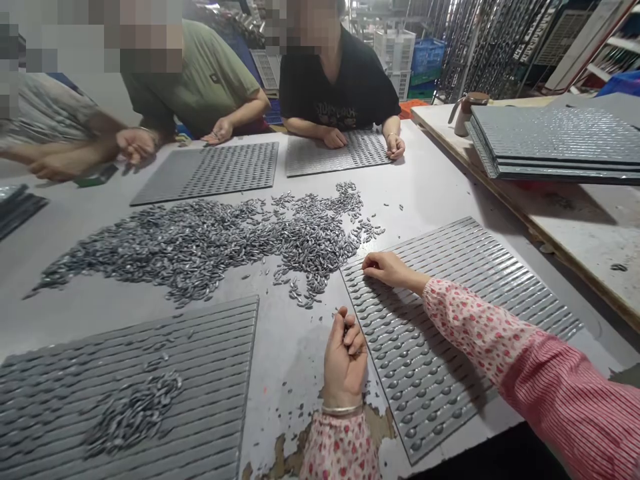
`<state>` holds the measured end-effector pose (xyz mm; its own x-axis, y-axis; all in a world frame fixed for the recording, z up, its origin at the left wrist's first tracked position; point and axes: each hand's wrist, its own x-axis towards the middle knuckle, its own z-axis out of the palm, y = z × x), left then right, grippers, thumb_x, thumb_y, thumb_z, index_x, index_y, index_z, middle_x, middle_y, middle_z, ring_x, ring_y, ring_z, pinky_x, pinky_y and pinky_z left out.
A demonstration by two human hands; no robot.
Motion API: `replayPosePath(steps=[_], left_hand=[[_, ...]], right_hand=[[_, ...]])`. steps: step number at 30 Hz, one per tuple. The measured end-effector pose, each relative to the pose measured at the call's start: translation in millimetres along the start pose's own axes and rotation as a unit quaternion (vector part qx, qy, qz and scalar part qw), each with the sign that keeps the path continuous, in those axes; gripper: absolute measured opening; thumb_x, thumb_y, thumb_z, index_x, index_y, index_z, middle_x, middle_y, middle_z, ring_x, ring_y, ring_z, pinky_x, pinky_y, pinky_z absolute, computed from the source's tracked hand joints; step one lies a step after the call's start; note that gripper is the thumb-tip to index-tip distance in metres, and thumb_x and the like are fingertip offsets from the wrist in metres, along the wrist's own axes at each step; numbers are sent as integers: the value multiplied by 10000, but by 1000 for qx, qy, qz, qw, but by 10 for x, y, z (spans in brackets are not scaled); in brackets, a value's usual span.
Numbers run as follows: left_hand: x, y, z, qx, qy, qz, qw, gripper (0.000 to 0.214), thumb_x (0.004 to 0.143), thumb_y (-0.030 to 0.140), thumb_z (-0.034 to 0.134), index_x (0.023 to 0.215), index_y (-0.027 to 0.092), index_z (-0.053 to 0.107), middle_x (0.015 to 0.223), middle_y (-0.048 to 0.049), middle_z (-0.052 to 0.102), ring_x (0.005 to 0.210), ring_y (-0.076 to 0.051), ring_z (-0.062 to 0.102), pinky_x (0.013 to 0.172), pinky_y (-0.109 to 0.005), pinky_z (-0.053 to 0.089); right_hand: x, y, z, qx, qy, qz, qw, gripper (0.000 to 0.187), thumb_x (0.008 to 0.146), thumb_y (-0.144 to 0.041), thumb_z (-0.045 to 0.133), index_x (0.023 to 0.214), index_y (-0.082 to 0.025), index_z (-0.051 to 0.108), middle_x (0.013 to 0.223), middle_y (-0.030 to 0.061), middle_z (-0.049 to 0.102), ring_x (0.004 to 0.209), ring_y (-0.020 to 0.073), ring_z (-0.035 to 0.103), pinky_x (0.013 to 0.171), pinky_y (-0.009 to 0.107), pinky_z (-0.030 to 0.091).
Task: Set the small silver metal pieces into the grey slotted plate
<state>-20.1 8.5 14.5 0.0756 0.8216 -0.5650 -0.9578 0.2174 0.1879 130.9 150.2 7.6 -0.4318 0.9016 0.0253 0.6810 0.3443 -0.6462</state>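
My hands at the grooved tray

My right hand point(387, 268) pinches at the grooved tray point(500, 280), its grooves running ten to four o'clock; my left hand point(344, 363) is fisted around small metal pieces point(346, 327).

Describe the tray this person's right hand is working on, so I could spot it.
Start at the big pile of small metal pieces mid-table. The ribbed grey tray lies to its right, under the right hand. Unlike the other trays, its near rows are neatly filled.

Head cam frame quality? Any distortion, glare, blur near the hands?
Head view: wide-angle bend at the edges, the table rim curves; even light, soft shadows; mild sheen on the metal pieces; left hand, right hand and ridged tray sharp.
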Motion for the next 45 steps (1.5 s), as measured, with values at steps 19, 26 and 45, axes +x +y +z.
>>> replayPosePath(steps=[19,26,45], left_hand=[[9,-50,-15,102,-12,24,994,105,873,180,506,876,111,586,687,18,493,402,6,310,339,-112,269],[-3,-69,-4,130,-13,0,991,130,872,207,519,884,98,590,660,18,473,408,-2,345,324,-108,271],[0,-1,3,-26,-35,-25,999,175,931,130,366,890,115,535,847,-30,549,495,-6,398,380,-113,339]], right_hand=[[-424,-363,12,245,-105,-106,958,142,825,-263,606,884,-134,609,748,0,581,628,101,494,578,194,401],[-515,-485,11,137,-22,-220,966,105,842,-245,613,783,-158,621,772,32,603,765,155,525,735,270,405],[-210,140,36,-73,139,108,982,107,819,-265,623,748,-207,680,753,0,637,793,169,489,729,260,331]])
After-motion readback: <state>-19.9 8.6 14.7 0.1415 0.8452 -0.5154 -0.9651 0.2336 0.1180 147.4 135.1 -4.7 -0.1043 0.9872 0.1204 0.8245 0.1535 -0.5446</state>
